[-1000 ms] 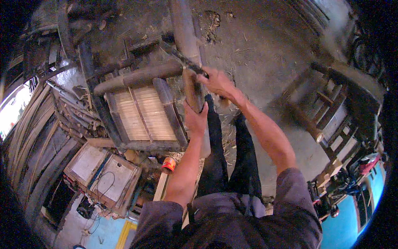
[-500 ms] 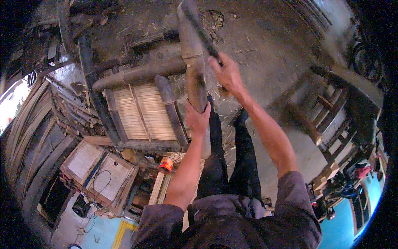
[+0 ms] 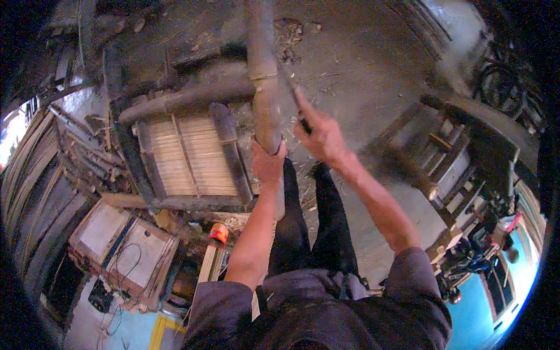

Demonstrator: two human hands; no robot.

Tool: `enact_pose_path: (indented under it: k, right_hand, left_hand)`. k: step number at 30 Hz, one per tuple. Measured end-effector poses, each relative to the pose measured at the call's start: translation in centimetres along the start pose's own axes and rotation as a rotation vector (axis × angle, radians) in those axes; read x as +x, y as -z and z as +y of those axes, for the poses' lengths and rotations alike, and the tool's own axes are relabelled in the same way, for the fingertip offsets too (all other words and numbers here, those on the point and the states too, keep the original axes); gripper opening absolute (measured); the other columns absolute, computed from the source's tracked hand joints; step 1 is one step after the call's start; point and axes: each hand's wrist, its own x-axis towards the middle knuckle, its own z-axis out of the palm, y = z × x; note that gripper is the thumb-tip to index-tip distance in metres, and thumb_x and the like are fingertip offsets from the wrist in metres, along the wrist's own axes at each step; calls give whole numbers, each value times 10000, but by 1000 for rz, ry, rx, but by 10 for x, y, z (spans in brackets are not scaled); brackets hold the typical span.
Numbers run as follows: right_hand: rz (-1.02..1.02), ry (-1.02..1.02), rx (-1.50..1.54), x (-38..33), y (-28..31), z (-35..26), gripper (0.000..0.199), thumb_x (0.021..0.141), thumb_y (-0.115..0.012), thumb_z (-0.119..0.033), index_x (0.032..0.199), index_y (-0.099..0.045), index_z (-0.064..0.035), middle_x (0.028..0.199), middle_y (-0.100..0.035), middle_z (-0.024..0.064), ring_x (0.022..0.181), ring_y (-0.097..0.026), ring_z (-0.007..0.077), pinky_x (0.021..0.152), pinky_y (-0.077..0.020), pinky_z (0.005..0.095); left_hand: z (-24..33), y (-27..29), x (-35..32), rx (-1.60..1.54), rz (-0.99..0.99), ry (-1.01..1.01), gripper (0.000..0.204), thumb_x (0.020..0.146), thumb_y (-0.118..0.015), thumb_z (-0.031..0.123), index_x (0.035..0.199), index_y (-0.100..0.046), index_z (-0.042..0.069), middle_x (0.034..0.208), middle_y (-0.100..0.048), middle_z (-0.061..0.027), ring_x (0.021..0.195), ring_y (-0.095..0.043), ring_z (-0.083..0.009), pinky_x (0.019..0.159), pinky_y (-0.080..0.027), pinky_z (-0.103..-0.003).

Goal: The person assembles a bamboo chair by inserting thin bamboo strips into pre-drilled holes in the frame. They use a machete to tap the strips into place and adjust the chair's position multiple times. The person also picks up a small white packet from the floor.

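Note:
A thick bamboo pole (image 3: 262, 58) runs from the top of the view down toward my legs. My left hand (image 3: 268, 160) is wrapped around its lower part, thumb on the right side. In my right hand (image 3: 319, 134) is a long dark knife (image 3: 293, 93), its blade alongside the pole's right edge and pointing away from me. Motion smears the blade, so whether it touches the bamboo is unclear. Left of the pole stands a dark bamboo frame (image 3: 227, 146), filled with pale slats (image 3: 192, 154); its upper rail (image 3: 186, 102) reaches close to the pole.
An orange-red can (image 3: 219, 233) sits below the frame, beside pale wooden strips (image 3: 207, 262). Wooden boxes with a cable (image 3: 140, 251) are at lower left. Long bamboo strips (image 3: 29, 216) line the left side. Another bamboo structure (image 3: 443, 151) stands at right. Shavings litter the floor.
My right hand and the knife have come down along the pole, toward me. The view has shifted slightly; my left hand keeps its grip on the bamboo.

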Motion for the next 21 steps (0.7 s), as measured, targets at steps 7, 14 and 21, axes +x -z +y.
enact_pose_path:
  k: [7, 14, 21]
  right_hand:
    - [-293, -30, -282, -34, -79, -12, 650, 822, -592, -163, 1399, -343, -329, 944, -503, 175, 639, -612, 381, 518, -492, 455]
    - [-435, -45, -487, -10, -73, 2, 638, 867, -525, -193, 1427, -259, -343, 913, -512, 207, 666, -621, 403, 525, -506, 469]
    - [-451, 127, -485, -20, -78, -2, 662, 866, -531, -206, 1405, -229, -443, 1081, -535, 215, 654, -633, 412, 520, -534, 477]
  left_hand:
    - [-16, -1, 2, -128, -109, -123, 771, 746, -681, 410, 1298, -349, -11, 1066, -575, -208, 892, -603, -399, 716, -504, -469]
    - [-3, 12, -2, -60, -113, 8, 831, 718, -694, 474, 1303, -343, 0, 1058, -572, -198, 876, -605, -402, 695, -506, -480]
    - [-21, -3, -3, -146, -62, -130, 937, 657, -745, 493, 1323, -307, 1, 1098, -554, -219, 963, -570, -421, 756, -495, -486]
